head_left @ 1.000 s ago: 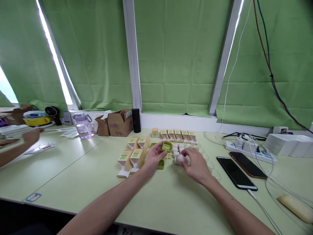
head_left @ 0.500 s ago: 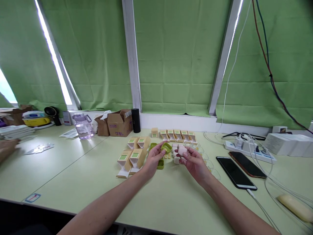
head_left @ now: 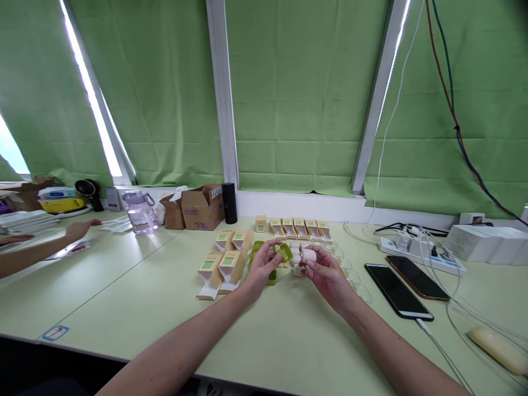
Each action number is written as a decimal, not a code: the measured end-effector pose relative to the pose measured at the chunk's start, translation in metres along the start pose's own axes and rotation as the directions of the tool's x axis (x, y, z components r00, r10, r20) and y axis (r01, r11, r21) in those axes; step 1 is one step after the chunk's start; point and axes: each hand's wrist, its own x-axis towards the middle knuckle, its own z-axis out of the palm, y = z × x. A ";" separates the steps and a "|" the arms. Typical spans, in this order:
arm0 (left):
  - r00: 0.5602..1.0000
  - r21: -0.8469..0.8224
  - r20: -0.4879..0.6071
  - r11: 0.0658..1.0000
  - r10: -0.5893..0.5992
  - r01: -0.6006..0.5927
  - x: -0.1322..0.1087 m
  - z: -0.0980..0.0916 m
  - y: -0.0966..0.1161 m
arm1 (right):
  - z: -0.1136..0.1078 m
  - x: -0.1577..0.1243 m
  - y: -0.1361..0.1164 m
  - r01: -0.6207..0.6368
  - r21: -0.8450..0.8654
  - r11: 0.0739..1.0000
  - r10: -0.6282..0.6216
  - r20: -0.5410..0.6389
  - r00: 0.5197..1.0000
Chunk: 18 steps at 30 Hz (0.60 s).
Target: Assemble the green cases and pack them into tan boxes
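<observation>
My left hand (head_left: 264, 265) holds a small green square tray (head_left: 284, 252) between thumb and fingers, tilted toward the right. In my right hand (head_left: 328, 269) is a small white rounded block (head_left: 308, 255), pinched by thumb and fingertips close to the tray but apart from it. Under and behind my left hand lie more green trays (head_left: 271, 276), partly hidden. More white blocks (head_left: 297, 269) stand between my hands. Open cardboard boxes with green squares (head_left: 227, 262) are at the left, and a row of similar small boxes (head_left: 300, 228) stands behind.
Clear plastic covers (head_left: 362, 291) lie beside my right wrist. Two phones (head_left: 399, 290), a power strip (head_left: 421, 256) and white cables are at the right. A water bottle (head_left: 140, 212), a brown carton (head_left: 202, 208) and a black cylinder (head_left: 229, 203) stand at the back. Another person's hand (head_left: 80, 228) reaches in at far left.
The green tray in my left hand has tilted and shifted slightly right. The white block has turned a little in my right fingers. Another person's arm has come in at far left.
</observation>
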 end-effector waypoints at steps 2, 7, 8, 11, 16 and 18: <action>1.000 0.031 -0.008 0.999 0.008 -0.008 0.001 0.000 -0.001 | 0.000 0.000 0.000 0.018 -0.015 1.000 -0.018 0.006 1.000; 1.000 0.077 -0.027 0.997 0.012 -0.010 0.002 -0.001 -0.001 | -0.003 0.003 0.003 0.017 -0.060 0.998 -0.017 -0.006 1.000; 1.000 0.089 -0.029 0.996 0.007 -0.005 0.002 -0.001 -0.001 | -0.004 0.004 0.005 0.011 -0.069 0.998 -0.012 -0.015 1.000; 0.999 0.137 -0.042 0.990 0.002 0.004 0.001 -0.001 -0.001 | -0.008 0.008 0.009 -0.024 -0.081 0.996 0.019 -0.065 0.998; 0.999 0.212 -0.051 0.977 0.018 -0.007 0.002 -0.001 -0.005 | -0.013 0.011 0.013 -0.075 -0.024 0.997 0.073 -0.085 0.994; 0.998 0.237 -0.050 0.971 0.030 -0.017 0.003 -0.002 -0.007 | -0.011 0.010 0.012 -0.075 0.003 0.997 0.075 -0.072 0.995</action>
